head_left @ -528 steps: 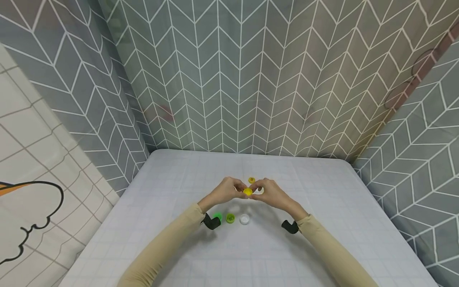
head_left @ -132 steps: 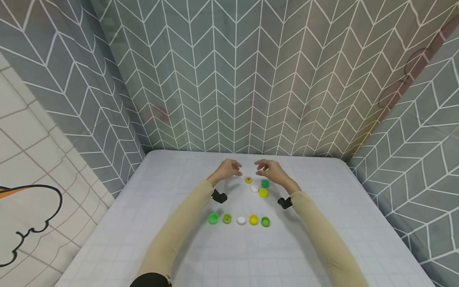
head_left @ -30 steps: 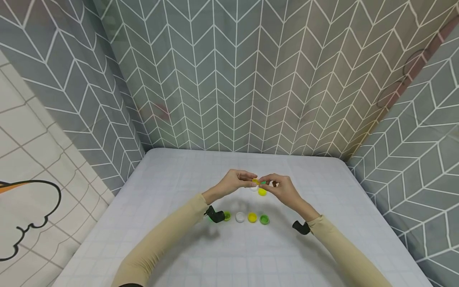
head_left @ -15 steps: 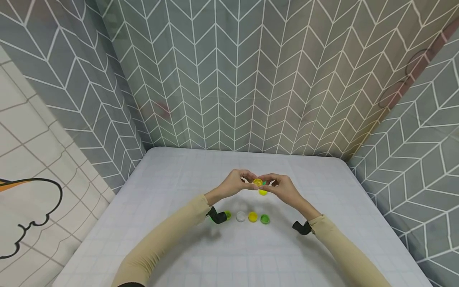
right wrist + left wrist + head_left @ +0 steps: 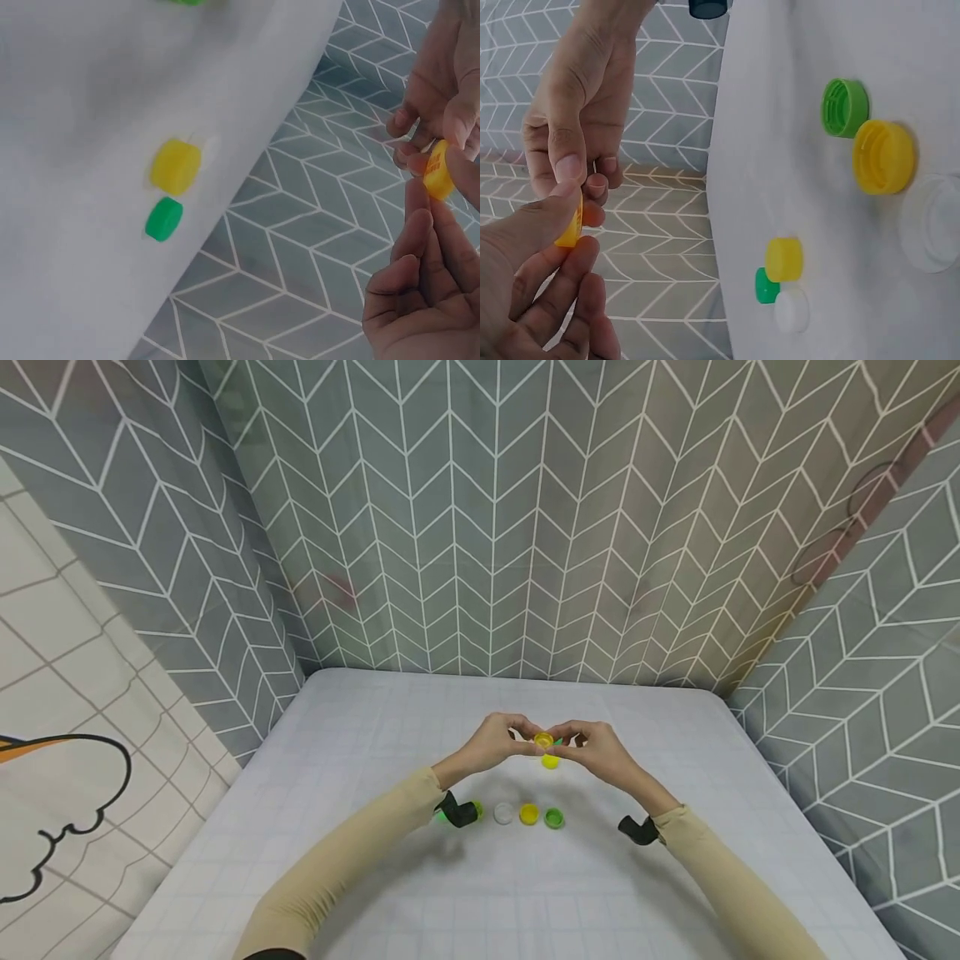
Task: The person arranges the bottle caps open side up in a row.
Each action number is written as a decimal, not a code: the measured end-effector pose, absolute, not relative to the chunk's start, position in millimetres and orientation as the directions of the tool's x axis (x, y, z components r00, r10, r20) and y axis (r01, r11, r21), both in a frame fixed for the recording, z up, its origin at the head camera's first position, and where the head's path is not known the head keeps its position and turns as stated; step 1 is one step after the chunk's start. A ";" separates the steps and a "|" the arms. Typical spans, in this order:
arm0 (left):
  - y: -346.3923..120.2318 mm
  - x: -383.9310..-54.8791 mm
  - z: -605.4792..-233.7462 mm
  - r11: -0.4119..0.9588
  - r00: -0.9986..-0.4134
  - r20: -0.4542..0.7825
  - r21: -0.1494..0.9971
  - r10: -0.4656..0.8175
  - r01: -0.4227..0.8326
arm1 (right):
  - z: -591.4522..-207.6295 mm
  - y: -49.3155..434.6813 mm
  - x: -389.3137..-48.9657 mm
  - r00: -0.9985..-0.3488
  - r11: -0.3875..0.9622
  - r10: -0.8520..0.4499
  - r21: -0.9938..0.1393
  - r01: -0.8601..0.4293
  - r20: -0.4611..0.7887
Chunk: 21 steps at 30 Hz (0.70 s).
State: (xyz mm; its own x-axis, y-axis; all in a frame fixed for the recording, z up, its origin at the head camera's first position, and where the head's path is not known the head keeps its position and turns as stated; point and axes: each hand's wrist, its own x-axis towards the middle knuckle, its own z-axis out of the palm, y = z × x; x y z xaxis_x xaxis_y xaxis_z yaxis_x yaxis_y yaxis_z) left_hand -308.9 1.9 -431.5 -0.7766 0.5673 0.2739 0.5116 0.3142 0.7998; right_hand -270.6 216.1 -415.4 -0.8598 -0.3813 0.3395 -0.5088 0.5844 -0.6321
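A yellow bottle cap (image 5: pixel 543 741) is held up above the table, its hollow side facing the head camera. My left hand (image 5: pixel 491 743) pinches it between thumb and fingers from the left. From the right, my right hand (image 5: pixel 597 753) pinches its other edge, thumbs close together. Red marking shows on the cap's outer face (image 5: pixel 438 171) in the right wrist view. Just below the hands another yellow cap (image 5: pixel 551 762) lies on the table, beside a green cap (image 5: pixel 766 286) and a white cap (image 5: pixel 792 310), which the left wrist view shows better.
Nearer me runs a row of caps: a white one (image 5: pixel 503 813), a yellow one (image 5: pixel 529 814), a green one (image 5: pixel 554 818), and greenish ones partly behind the black wrist camera (image 5: pixel 459 812). A white cloth covers the table (image 5: pixel 480 893); patterned curtains (image 5: pixel 480 527) surround it.
Seconds ago both hands were apart and empty, with the marked yellow cap on the table. Since then they have picked it up, turned its hollow side toward the head camera and shifted slightly right.
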 end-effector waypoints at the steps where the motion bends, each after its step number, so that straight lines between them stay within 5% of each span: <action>1: 3.3 -307.9 -428.5 0.322 -0.770 0.284 0.786 0.571 0.528 | -412.5 218.0 -269.9 -0.856 0.589 -0.391 -0.623 -0.515 0.337; 11: 18.5 -294.7 -411.0 0.400 -0.756 0.312 0.699 0.576 0.593 | -391.0 235.5 -263.0 -0.830 0.605 -0.468 -0.575 -0.551 0.303; 21: 50.9 -278.1 -425.0 0.388 -0.712 0.297 0.675 0.636 0.628 | -378.5 256.8 -245.3 -0.813 0.677 -0.572 -0.497 -0.543 0.109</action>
State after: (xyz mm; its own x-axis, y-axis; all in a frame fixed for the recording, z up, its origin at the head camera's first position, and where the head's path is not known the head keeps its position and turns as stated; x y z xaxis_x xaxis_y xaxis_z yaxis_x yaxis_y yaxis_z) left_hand -278.1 50.9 -425.0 -0.7125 0.6359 0.2968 0.6275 0.3881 0.6750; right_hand -245.3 256.8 -378.5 -0.8128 -0.5723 0.1089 -0.5431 0.6766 -0.4972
